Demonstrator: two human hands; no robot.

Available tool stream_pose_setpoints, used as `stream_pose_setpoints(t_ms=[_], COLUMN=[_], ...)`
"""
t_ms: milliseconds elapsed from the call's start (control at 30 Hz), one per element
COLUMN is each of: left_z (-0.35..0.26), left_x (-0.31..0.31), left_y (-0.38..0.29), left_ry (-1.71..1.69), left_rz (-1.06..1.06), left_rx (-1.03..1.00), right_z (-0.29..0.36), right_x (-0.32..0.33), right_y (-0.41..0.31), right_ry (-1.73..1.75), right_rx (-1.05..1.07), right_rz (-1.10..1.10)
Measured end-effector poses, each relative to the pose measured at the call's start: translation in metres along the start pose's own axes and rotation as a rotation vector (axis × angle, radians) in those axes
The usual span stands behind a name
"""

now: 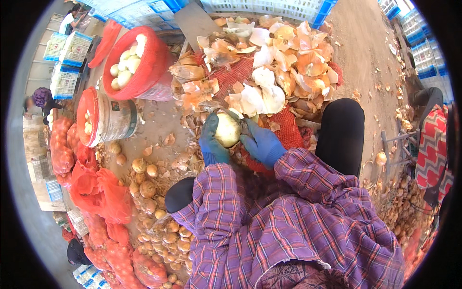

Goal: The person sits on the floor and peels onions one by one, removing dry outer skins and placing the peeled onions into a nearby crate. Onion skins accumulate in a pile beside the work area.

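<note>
My left hand (215, 139), in a blue and grey work glove, holds a large pale peeled onion (227, 130) against its palm. On the onion's right side is my right hand (260, 142), gloved the same way, its fingers bent near the onion's upper edge; whether it grips a tool there is hidden. Just beyond both hands lie white and brown onion skins (265, 99) heaped over red mesh netting (234, 77). To the upper left, a red mesh-lined tub (155, 63) holds several peeled onions (124, 77). Below it, a tipped white bucket (117, 115) with red mesh holds more.
Unpeeled onions (148, 189) are strewn on the ground at my left, beside filled red mesh sacks (121, 263). Blue and white plastic crates (267, 11) stand ahead. A seated person's patterned clothing (433, 151) shows at right, near a metal stool frame (400, 146). Others work at far left.
</note>
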State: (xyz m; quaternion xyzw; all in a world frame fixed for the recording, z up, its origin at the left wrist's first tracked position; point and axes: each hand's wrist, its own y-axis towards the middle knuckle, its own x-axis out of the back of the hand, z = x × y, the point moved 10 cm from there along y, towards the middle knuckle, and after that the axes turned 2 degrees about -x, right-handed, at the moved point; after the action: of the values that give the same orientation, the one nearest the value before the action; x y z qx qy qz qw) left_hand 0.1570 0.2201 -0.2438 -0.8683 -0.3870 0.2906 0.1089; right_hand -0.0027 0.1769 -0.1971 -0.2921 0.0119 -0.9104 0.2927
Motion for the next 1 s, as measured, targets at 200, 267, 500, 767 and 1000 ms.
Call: stream_pose_setpoints(t_ms=[200,267,500,767,1000], left_z=[0.018,0.015,-0.046,-0.042,-0.059], left_x=[0.021,0.022,-0.001,-0.013,-0.059], left_y=[0.021,0.013,-0.050,-0.053,-0.078], left_ry=[-0.119,-0.023,0.193,0.062,-0.206], left_rz=[0.118,0.060,-0.136,-0.139,0.330], left_rx=[-0.056,-0.065,-0.291,-0.298,-0.077], right_z=[0.014,0.018,0.034,0.028,-0.007], right_x=[-0.017,0.003,-0.010,0.004,0.034], right_y=[-0.011,-0.009,-0.027,-0.042,-0.034], right_ry=[0.542,0.126,-0.593,-0.453,-0.368], right_rx=[-0.334,0.028,0.038,-0.045,-0.165], right_rz=[0.311,0.025,0.056,0.040,-0.113])
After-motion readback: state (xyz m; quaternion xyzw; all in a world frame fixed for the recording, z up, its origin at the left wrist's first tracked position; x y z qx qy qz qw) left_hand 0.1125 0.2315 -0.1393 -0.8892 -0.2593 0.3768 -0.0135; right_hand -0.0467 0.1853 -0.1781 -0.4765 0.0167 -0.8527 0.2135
